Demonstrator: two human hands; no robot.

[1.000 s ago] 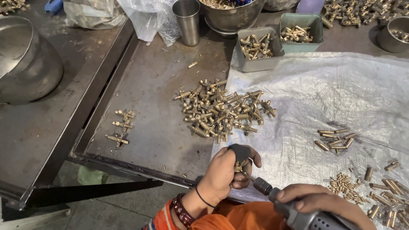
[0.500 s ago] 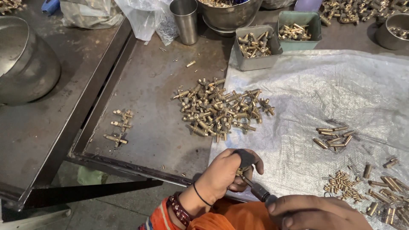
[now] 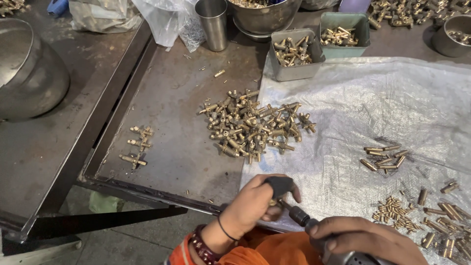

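Brass fitting (image 3: 273,201) mostly hidden inside left hand (image 3: 255,203) grip, just below brass pile (image 3: 255,125). Right hand (image 3: 365,238) wraps rotary tool (image 3: 306,223), body cut off.

Small brass fitting (image 3: 273,202) pinched in left hand's (image 3: 255,203) fingers; grey handheld rotary tool (image 3: 314,233) gripped in right hand (image 3: 365,240), tip touching fitting.

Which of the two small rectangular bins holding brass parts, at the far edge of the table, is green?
The green rectangular bin on the right, nearer the steel bowl; the other one, the grey rectangular bin beside it, stands left and closer to the person.
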